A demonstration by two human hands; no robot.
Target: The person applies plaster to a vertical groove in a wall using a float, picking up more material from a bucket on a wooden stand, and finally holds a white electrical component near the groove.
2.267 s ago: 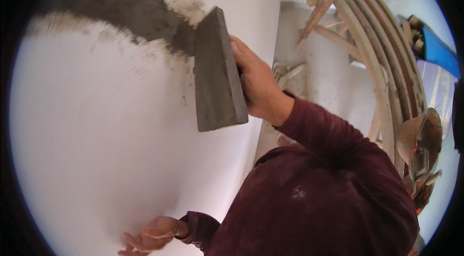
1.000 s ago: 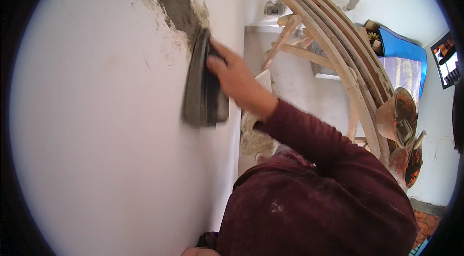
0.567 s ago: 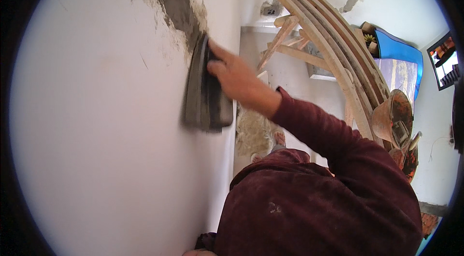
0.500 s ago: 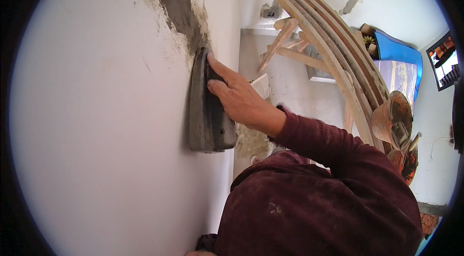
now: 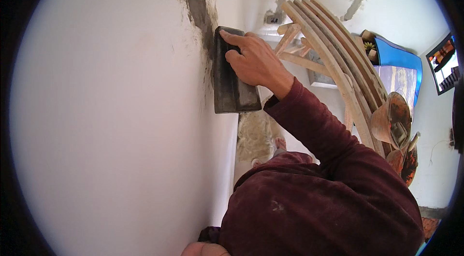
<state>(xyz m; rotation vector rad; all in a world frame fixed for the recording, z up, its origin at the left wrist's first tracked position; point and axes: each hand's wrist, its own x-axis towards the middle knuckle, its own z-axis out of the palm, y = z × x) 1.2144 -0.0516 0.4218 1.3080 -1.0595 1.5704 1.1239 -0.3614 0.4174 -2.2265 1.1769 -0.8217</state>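
My right hand [image 5: 259,58] grips a dark plastering float [image 5: 237,96], its thumb and index finger lying along the near face. The float is tilted, one long edge by the white wall [image 5: 111,111], at the lower part of a grey mortar strip [image 5: 195,2]. Smears of mortar border the strip on both sides. At the bottom edge only a piece of my left hand [image 5: 205,249] shows, low beside the wall; its fingers are mostly out of sight, so I cannot see whether it holds anything.
Long wooden planks [image 5: 333,48] rest on a wooden trestle to the right. A mortar-stained bucket [image 5: 388,120] stands at their near end. Beyond them are a blue panel [image 5: 398,53] and a framed mirror [image 5: 443,63]. Mortar [image 5: 256,133] is spread on the floor by my feet.
My right hand has carried the float up and to the right, and its broad face now shows more. More of my left hand has come into view at the bottom.
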